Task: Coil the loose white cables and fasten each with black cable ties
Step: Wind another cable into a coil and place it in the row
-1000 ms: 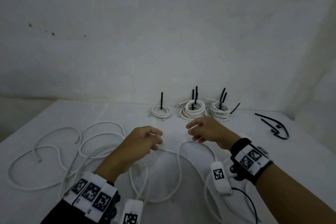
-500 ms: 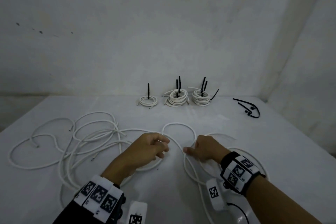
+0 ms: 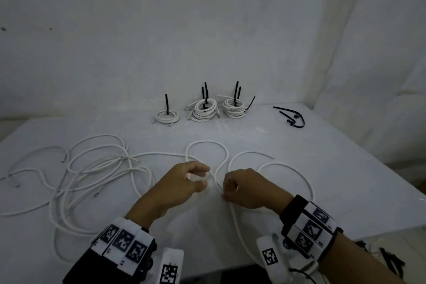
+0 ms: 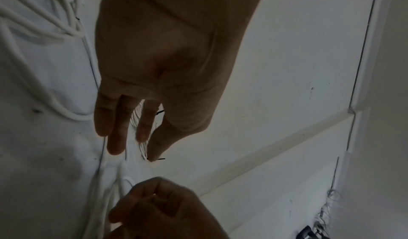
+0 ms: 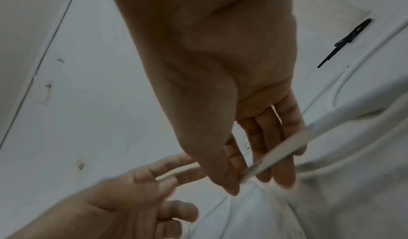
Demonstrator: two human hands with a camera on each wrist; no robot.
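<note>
A long loose white cable (image 3: 207, 142) loops across the table in front of my hands. My right hand (image 3: 230, 190) pinches it between thumb and fingers; in the right wrist view the cable (image 5: 287, 143) runs across those fingers (image 5: 284, 173). Just to its left, my left hand (image 3: 198, 178) hovers with fingers loosely spread and holds nothing, as the left wrist view of this hand (image 4: 134, 146) confirms. Three coiled bundles stand at the back, each with black ties: a small one (image 3: 166, 117), a middle one (image 3: 205, 112) and a right one (image 3: 234, 108).
A tangle of more loose white cables (image 3: 96, 168) covers the left half of the white table (image 3: 334, 168). Several spare black cable ties (image 3: 291, 117) lie at the back right. Walls close off the back and right; the table's right edge drops away.
Both hands have come back from the bundles toward me and closer together. The left hand's fingers have loosened off the cable, while the right hand has curled onto it.
</note>
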